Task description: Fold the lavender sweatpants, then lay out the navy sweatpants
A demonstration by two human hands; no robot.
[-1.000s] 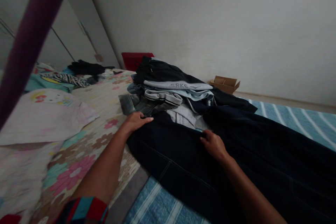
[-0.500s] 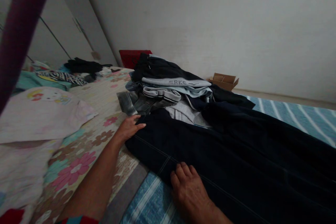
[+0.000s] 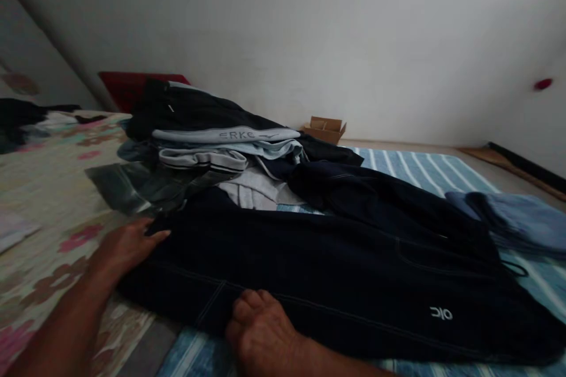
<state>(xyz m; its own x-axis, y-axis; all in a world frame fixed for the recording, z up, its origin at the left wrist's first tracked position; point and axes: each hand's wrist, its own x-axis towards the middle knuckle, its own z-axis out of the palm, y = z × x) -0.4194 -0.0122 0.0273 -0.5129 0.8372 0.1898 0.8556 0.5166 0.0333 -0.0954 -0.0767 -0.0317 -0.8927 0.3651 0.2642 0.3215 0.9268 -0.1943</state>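
A pair of dark navy trousers (image 3: 336, 271) lies stretched across the bed, with pale stitching and a small white logo near its right end. My left hand (image 3: 126, 247) grips the left end of the leg, thumb on top and the other fingers partly hidden at the edge. Along the near edge, my right hand (image 3: 263, 327) has its fingers curled and closed on the fabric. The other trouser leg (image 3: 354, 188) is bunched behind, against a pile of clothes (image 3: 212, 115) that has a black garment with a grey "ERKE" band on top.
Folded blue jeans (image 3: 526, 218) lie at the right on the blue striped sheet (image 3: 407, 165). A cardboard box (image 3: 325, 128) and a red object (image 3: 132, 88) stand near the wall. Dark clothes (image 3: 22, 115) rest on the flowered cover (image 3: 48, 188) at left.
My view has turned to the right, bringing the folded jeans and the trousers' logo into sight. Both hands keep their places on the trousers; the right fingers now look more tightly curled.
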